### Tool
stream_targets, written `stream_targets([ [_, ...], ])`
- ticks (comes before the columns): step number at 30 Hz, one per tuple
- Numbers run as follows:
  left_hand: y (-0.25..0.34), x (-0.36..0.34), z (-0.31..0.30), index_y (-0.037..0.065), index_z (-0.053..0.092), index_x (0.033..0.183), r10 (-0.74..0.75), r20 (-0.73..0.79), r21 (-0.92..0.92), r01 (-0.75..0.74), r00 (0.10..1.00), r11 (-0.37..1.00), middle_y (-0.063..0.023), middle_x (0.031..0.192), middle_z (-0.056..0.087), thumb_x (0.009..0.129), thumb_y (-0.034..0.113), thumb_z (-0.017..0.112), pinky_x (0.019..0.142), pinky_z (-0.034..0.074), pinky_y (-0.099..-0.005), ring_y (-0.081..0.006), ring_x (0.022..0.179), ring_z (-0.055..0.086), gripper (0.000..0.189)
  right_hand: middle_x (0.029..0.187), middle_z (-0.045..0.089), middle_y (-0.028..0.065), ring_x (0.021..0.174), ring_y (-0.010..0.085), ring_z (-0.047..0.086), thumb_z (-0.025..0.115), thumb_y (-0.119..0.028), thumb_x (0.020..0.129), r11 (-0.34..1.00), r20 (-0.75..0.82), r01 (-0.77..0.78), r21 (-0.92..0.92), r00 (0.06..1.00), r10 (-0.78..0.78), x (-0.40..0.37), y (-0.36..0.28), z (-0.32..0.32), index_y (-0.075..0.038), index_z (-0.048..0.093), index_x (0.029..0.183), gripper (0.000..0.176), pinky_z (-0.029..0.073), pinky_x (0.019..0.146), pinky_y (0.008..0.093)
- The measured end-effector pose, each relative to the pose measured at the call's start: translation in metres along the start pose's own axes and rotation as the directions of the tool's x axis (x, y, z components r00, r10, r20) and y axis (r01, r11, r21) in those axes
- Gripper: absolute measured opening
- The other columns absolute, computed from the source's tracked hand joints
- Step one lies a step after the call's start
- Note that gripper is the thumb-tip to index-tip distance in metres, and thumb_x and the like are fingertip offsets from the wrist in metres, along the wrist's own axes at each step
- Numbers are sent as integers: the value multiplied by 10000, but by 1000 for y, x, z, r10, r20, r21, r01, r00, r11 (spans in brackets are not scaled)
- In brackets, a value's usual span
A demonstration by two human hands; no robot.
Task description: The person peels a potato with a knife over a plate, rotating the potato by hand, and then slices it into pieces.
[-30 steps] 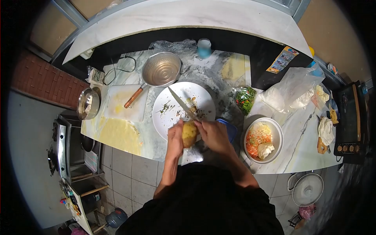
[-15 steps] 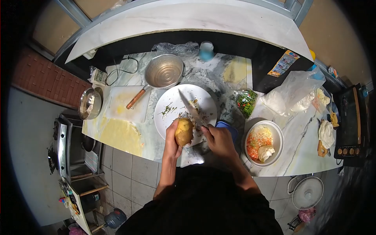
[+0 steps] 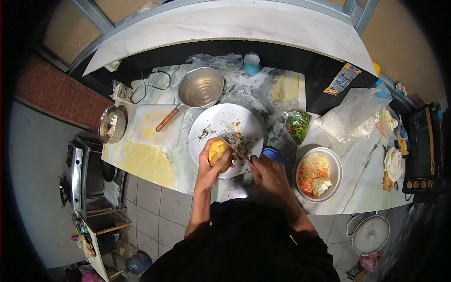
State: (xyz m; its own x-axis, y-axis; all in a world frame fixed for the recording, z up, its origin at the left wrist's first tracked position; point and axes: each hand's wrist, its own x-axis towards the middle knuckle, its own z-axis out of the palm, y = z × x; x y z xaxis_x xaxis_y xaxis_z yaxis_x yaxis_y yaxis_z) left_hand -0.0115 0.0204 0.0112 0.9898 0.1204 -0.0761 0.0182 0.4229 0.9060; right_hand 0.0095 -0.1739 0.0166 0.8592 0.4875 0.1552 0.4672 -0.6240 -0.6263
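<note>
Head view: at frame centre, my left hand (image 3: 209, 167) has its grip around a potato (image 3: 218, 151) over the white plate (image 3: 213, 117). My right hand (image 3: 268, 171) has its grip on a knife (image 3: 237, 149), blade against the potato. I judge the peeling partway done: scraps (image 3: 235, 137) on the plate, skin left.

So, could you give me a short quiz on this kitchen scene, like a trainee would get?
1. True or false: the left hand holds a potato above the white plate.
2. What does the right hand grip? A) knife B) spoon C) fork
3. Which vessel has a wooden handle?
Key: 1 true; 2 A; 3 the metal pan.
</note>
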Motion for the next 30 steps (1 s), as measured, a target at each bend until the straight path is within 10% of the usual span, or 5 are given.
stream_targets([
  [11, 5, -2, -2, -13, 436, 1289, 285, 31, 212, -285, 958, 935, -81, 1145, 535, 700, 134, 792, 939, 428, -294, -163, 1046, 536, 703, 918, 567, 186, 815, 385, 604, 625, -91, 847, 993, -21, 104, -48, 994, -105, -10, 10, -4, -41, 501, 1105, 291, 477, 697, 505],
  [15, 10, 0, -3, -3, 447, 1277, 278, 79, 217, -289, 957, 932, -69, 1094, 557, 660, 124, 808, 903, 438, -283, -149, 999, 550, 726, 916, 573, 168, 828, 381, 602, 635, -108, 840, 994, 147, -46, -100, 987, 60, -5, -2, -23, -48, 499, 1104, 303, 477, 689, 499],
  [21, 15, 1, -2, 15, 463, 1262, 261, 56, 274, -266, 964, 924, -44, 1015, 586, 646, 83, 841, 846, 458, -267, -127, 929, 565, 726, 934, 614, 134, 778, 374, 616, 649, -127, 836, 979, -63, 125, -159, 989, -136, -17, 11, -27, -35, 511, 1083, 297, 482, 650, 473],
  [30, 23, 7, -9, 17, 477, 1246, 299, 54, 302, -301, 953, 905, -34, 1017, 591, 605, 67, 889, 839, 464, -263, -117, 921, 567, 764, 838, 637, 119, 726, 303, 644, 740, -187, 808, 989, 42, 21, 148, 999, -28, -15, 2, -79, -34, 630, 1107, 353, 501, 662, 381],
])
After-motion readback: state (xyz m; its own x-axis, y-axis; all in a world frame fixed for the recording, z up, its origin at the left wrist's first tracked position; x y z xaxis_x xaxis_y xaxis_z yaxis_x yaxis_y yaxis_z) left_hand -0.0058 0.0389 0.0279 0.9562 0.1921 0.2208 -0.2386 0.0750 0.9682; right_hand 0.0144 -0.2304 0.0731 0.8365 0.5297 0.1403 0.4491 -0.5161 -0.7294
